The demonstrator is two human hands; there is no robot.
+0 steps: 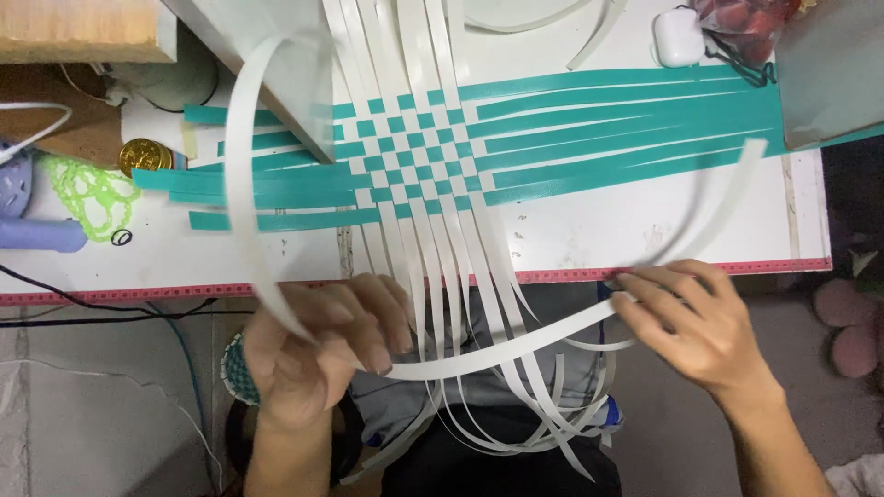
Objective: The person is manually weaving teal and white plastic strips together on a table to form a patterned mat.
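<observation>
Left hand (318, 345): closed on long white strip (516, 345). Right hand (692, 317): fingers pinching same strip, hands well apart. Beyond: teal-and-white woven mat (414, 147) on white table (589, 230); gold tin (145, 156).

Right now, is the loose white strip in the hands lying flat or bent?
Bent. The white strip sags in a curve between the left hand and right hand, and both ends arc up over the table.

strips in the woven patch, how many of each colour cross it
Counting the checks in the woven patch; overlaps make this approximate.
teal strips, running sideways: 8
white strips, running lengthways: 8
loose white strip held between left hand and right hand, not woven in: 1
Total: 17
</observation>
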